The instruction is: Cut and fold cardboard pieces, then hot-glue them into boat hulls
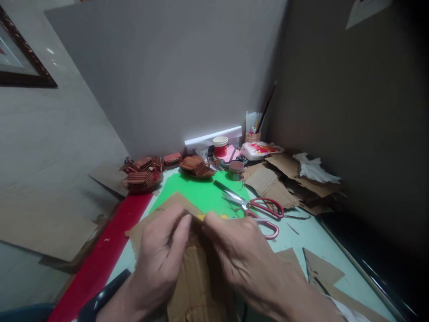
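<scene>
My left hand (pixel 162 252) and my right hand (pixel 239 255) are close together over a brown cardboard piece (pixel 196 281) on the table. Both pinch its upper edge with closed fingers. A small yellow object (pixel 201 217) shows between the fingertips; I cannot make out what it is. A green sheet (pixel 201 194) lies just beyond the hands. Red-handled scissors (pixel 258 210) lie on the table to the right of the green sheet.
Bowls of brown folded cardboard pieces (pixel 142 176) (pixel 197 166) stand at the back left. A red-and-white cup (pixel 220 146), a small jar (pixel 236 170) and a pen holder (pixel 253 134) stand by the wall. Cardboard scraps (pixel 288 179) pile at right. A red strip (pixel 103 255) edges the table's left side.
</scene>
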